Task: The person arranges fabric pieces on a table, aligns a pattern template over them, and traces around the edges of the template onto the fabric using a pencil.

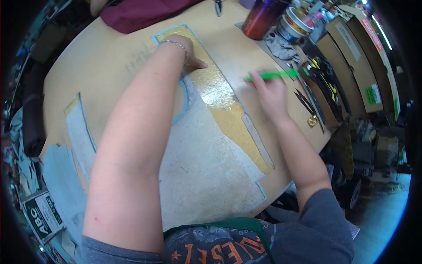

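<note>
- The left hand (188, 46) lies over the upper end of the glossy yellow strip (215, 81), one finger stretched out onto its surface; the other fingers are largely hidden behind the wrist, so how far apart they stand I cannot tell
- The right hand (271, 91) has its fingers closed around a green tool (285, 74), held crosswise to the right of the yellow strip; motion blurs the grip
- The yellow strip lies on the counter (110, 66), running slantwise beside a large pale grey piece (198, 167), partly behind the left forearm
- A narrow grey bar (258, 141) rests along the lower right edge of the yellow strip
- A black pointed tool (304, 101) lies on the counter, near the right forearm
</note>
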Tool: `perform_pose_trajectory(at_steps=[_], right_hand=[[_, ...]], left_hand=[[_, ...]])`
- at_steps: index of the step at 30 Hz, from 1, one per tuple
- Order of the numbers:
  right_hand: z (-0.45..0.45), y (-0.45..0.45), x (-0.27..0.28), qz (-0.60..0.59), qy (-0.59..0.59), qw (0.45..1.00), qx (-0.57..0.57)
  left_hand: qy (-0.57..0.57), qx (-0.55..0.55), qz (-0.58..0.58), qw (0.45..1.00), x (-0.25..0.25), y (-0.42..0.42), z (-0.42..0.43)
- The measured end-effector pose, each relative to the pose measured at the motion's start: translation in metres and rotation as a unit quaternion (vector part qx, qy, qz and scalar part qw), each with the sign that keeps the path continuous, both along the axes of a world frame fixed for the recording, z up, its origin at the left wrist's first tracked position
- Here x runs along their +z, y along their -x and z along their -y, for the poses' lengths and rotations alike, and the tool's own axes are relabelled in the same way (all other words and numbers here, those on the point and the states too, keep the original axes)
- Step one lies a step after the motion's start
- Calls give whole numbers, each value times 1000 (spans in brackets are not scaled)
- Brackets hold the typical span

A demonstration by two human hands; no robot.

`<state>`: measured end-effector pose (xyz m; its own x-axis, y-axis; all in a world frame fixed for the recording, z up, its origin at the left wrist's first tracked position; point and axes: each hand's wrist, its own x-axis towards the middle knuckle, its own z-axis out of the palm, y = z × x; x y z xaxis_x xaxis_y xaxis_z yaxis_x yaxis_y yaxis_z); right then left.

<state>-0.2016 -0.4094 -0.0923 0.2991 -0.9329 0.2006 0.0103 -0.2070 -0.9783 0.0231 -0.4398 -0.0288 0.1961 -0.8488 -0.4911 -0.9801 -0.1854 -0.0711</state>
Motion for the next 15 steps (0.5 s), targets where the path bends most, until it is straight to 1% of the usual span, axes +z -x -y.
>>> perform_pose_trajectory(at_steps=[1, 3, 5, 7, 11, 14, 15], right_hand=[[28, -30, -6, 29, -27, 999, 6], [85, -83, -27, -27, 46, 997, 50], [115, -129, -29, -50, 101, 994, 12], [146, -160, -32, -55, 83, 995, 3], [164, -183, -34, -68, 75, 995, 9], [163, -182, -35, -115, 137, 984, 9], [161, -178, -36, -147, 159, 976, -3]], left_hand=[[2, -10, 7, 1000, -2, -1, 1], [-9, -4, -4, 1000, 2, -1, 0], [-11, -9, -8, 1000, -1, -5, 2], [-10, 8, -11, 1000, 3, -5, -1], [6, 12, -25, 1000, -3, -7, -1], [13, 9, -37, 999, -6, -9, 3], [12, 7, -39, 999, -8, -10, 4]])
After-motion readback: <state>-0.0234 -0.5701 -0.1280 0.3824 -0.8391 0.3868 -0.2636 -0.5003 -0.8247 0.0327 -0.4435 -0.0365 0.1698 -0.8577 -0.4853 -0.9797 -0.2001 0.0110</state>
